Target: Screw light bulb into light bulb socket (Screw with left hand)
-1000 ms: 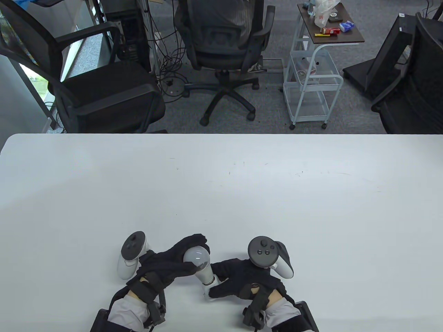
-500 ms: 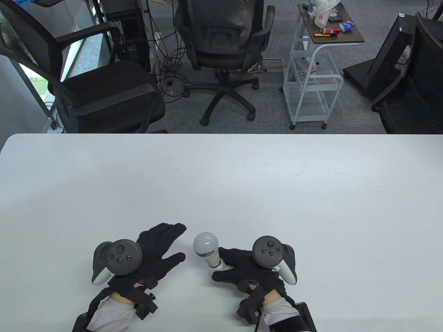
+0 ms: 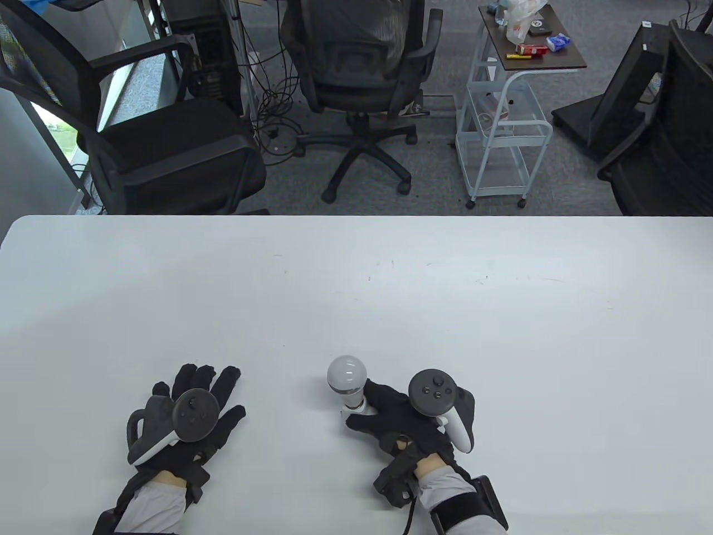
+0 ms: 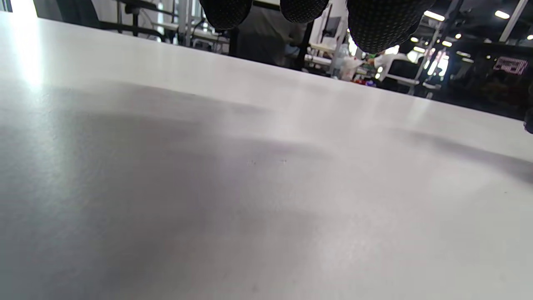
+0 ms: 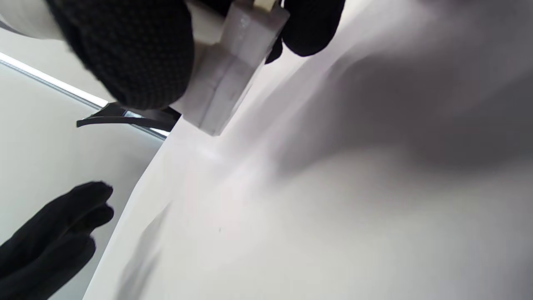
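Observation:
A white light bulb point(image 3: 346, 379) sits in a white socket point(image 3: 353, 411) near the table's front edge. My right hand point(image 3: 390, 415) grips the socket, with the bulb pointing up and away. In the right wrist view the socket's white base point(image 5: 233, 71) shows between my gloved fingers point(image 5: 129, 54), just above the table. My left hand point(image 3: 203, 398) lies flat and spread on the table well left of the bulb, holding nothing. Its fingertips point(image 4: 383, 21) hang in at the top of the left wrist view, and it also shows in the right wrist view point(image 5: 50, 233).
The white table point(image 3: 356, 290) stretches far back and to both sides. Beyond its far edge stand black office chairs point(image 3: 356, 61) and a small white cart point(image 3: 501, 128) on the floor.
My left hand has let go of the bulb, moved left and flattened on the table. My right hand has moved the socket with the bulb slightly right and away.

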Available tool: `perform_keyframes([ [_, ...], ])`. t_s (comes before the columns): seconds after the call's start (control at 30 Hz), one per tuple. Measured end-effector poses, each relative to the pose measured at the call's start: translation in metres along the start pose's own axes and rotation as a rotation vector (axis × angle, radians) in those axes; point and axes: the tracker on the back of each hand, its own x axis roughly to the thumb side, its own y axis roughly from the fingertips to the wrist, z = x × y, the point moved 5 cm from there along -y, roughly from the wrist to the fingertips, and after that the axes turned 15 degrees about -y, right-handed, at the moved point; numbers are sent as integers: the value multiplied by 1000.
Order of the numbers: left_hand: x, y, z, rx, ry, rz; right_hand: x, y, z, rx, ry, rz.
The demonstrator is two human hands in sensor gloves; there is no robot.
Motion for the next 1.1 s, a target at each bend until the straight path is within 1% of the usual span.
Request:
perform_keyframes([
  [0.13, 0, -3, 5, -18, 54, 11, 9, -29, 2, -50, -3, -21],
  [0.3, 10, -6, 13, -54, 7, 19, 24, -74, -1, -115, -38, -64],
  [0.37, 12, -6, 10, -65, 3, 33, 28, -91, -1, -136, -59, -73],
  [0.4, 12, -6, 6, -44, 22, 30, 29, -101, -1, -155, -71, -80],
  [0.47, 9, -6, 4, -25, 43, 24, 30, -116, 0, -192, -76, -87],
  [0.5, 8, -6, 4, -33, 44, 22, 28, -124, 1, -206, -76, -111],
  [0.6, 6, -7, 6, -36, 51, 17, 18, -139, -1, -186, -79, -188],
  [0.7, 6, -7, 3, -26, 69, 19, 8, -148, -6, -157, -73, -257],
  [0.77, 7, -8, 2, -23, 64, 22, 4, -151, -9, -135, -79, -278],
  [0.9, 9, -9, 2, -17, 49, 17, -5, -148, -11, -124, -64, -327],
  [0.97, 8, -8, 1, -16, 45, 17, -6, -146, -13, -92, -62, -331],
  [1.03, 5, -7, -1, -4, 54, 10, -5, -138, -10, -57, -36, -306],
  [1.1, 2, -6, -3, 1, 69, 12, -4, -127, -5, -64, -15, -285],
])
